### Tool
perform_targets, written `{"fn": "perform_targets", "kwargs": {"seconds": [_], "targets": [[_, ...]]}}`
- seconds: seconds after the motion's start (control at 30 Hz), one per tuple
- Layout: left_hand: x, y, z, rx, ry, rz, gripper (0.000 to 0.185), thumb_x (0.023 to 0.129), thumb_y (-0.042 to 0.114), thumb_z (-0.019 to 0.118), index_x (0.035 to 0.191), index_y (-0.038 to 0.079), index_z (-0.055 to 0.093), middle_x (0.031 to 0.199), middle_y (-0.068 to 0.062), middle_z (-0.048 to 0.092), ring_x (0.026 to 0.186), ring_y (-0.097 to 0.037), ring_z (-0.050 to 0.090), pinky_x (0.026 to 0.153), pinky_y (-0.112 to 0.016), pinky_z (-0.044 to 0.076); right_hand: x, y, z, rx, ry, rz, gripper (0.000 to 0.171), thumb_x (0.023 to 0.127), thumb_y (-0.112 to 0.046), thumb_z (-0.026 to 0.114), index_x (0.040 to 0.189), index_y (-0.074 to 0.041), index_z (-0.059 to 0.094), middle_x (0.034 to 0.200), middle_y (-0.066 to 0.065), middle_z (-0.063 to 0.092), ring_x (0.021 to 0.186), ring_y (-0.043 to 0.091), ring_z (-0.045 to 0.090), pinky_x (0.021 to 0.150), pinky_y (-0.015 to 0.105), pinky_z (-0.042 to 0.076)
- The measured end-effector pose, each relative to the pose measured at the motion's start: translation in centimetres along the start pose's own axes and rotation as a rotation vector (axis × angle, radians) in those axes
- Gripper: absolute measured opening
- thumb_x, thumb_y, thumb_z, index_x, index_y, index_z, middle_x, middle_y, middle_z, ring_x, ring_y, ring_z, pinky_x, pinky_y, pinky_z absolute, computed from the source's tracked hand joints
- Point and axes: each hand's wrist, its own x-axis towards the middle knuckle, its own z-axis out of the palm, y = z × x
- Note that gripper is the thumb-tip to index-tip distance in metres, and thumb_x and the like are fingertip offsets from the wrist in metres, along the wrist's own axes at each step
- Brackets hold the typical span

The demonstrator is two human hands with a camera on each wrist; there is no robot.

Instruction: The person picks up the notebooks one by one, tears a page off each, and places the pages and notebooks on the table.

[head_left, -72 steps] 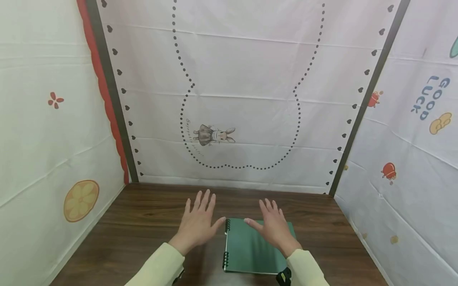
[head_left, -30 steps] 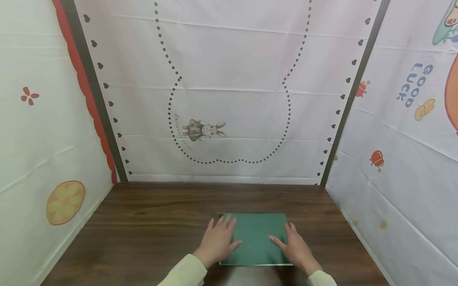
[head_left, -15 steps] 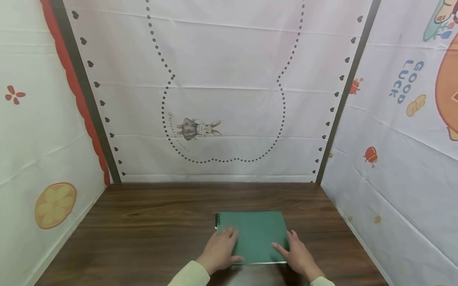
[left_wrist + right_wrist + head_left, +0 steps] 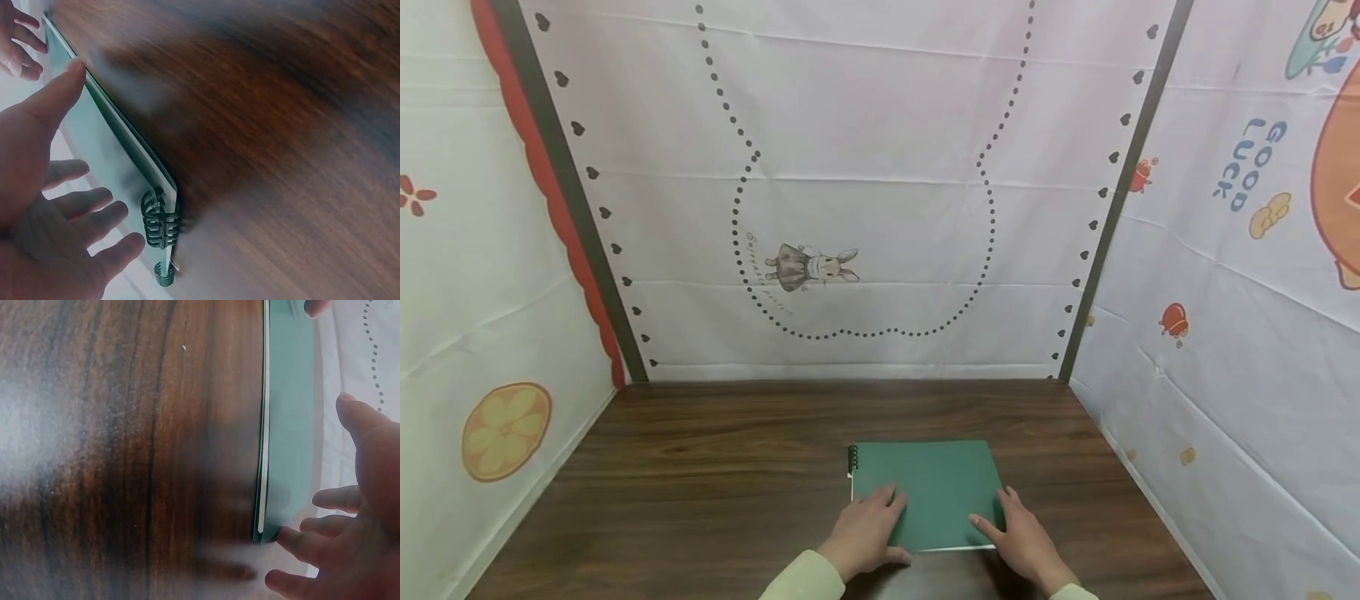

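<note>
A green spiral-bound notebook (image 4: 936, 492) lies closed on the dark wooden table, its black rings (image 4: 161, 225) along the left side. My left hand (image 4: 867, 527) is over its near left corner with fingers spread, the thumb by the near edge. At the opposite side, my right hand (image 4: 1022, 532) has its fingers beside the right edge and its thumb above the cover. The right wrist view shows a fingertip by the notebook's near right corner; contact is unclear. Neither hand is curled round the notebook. My left hand hides part of the binding in the head view.
The brown wood-grain table (image 4: 715, 475) stretches to the left, right and back of the notebook. White printed cloth (image 4: 880, 208) hangs behind it, with more patterned cloth (image 4: 1232, 375) along both sides.
Both hands have come down from above the table to the notebook's sides. Over the last half second the left hand shifted slightly nearer me. The head view has turned a little right.
</note>
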Motion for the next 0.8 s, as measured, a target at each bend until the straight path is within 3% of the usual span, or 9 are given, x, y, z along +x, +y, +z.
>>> {"fn": "perform_targets", "kwargs": {"seconds": [0.2,0.53,0.8], "targets": [[-0.07,-0.19,0.05,0.018,0.000,0.034,0.075,0.073,0.056,0.076,0.131,0.013,0.056,0.138,-0.012,0.055,0.124,-0.028,0.056,0.092,-0.045,0.052,0.10,0.04,0.03,-0.008,0.001,0.014,0.084,0.090,-0.056,0.059,0.141,0.007,0.040,0.150,0.036,0.028,0.130,0.054,0.041,0.100,0.065,0.037],[0.11,-0.21,-0.03,0.046,-0.001,0.030,0.064,0.077,0.051,0.075,0.128,0.016,0.060,0.134,-0.007,0.058,0.115,-0.026,0.061,0.080,-0.041,0.056,0.37,0.08,0.17,-0.003,0.009,0.038,0.084,0.089,-0.059,0.058,0.141,0.006,0.042,0.150,0.035,0.029,0.132,0.052,0.039,0.102,0.065,0.036],[0.16,-0.45,-0.15,-0.021,-0.032,0.016,0.062,0.080,0.049,0.073,0.130,0.015,0.060,0.138,-0.007,0.057,0.120,-0.028,0.059,0.087,-0.044,0.055,0.35,0.21,0.09,0.020,0.021,0.035,0.083,0.090,-0.058,0.057,0.142,0.005,0.042,0.151,0.034,0.028,0.134,0.052,0.036,0.103,0.065,0.035]]}}
